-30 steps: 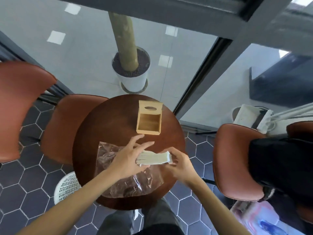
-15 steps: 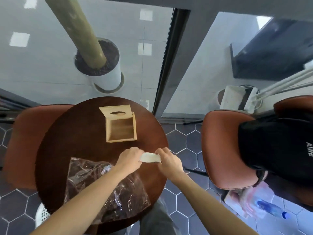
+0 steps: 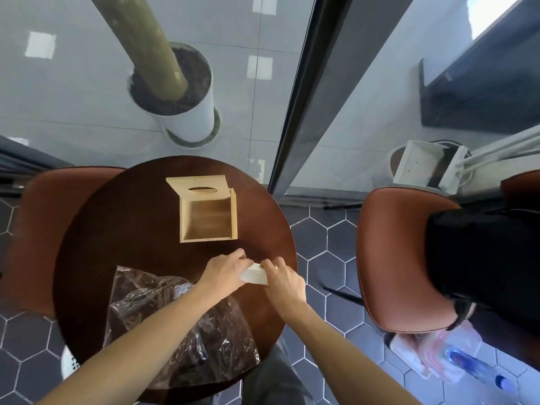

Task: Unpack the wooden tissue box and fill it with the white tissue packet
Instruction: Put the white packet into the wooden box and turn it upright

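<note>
The wooden tissue box (image 3: 208, 220) stands open on the round dark table (image 3: 122, 217), its slotted lid (image 3: 198, 187) tipped back at the far side. The box looks empty inside. Nearer to me, both hands grip the white tissue packet (image 3: 254, 274) just above the table. My left hand (image 3: 225, 271) holds its left end and my right hand (image 3: 285, 280) holds its right end, so only the middle of the packet shows.
A crumpled clear plastic bag (image 3: 178, 325) lies on the near left of the table. Brown chairs stand at left (image 3: 41, 229) and right (image 3: 400, 258), the right one carrying a black bag (image 3: 482, 258). A potted trunk (image 3: 175, 92) stands behind glass.
The camera view has swung right and closer. My hands have closed in on the packet's two ends, squeezing it shorter between them; the box and plastic bag stay put on the table.
</note>
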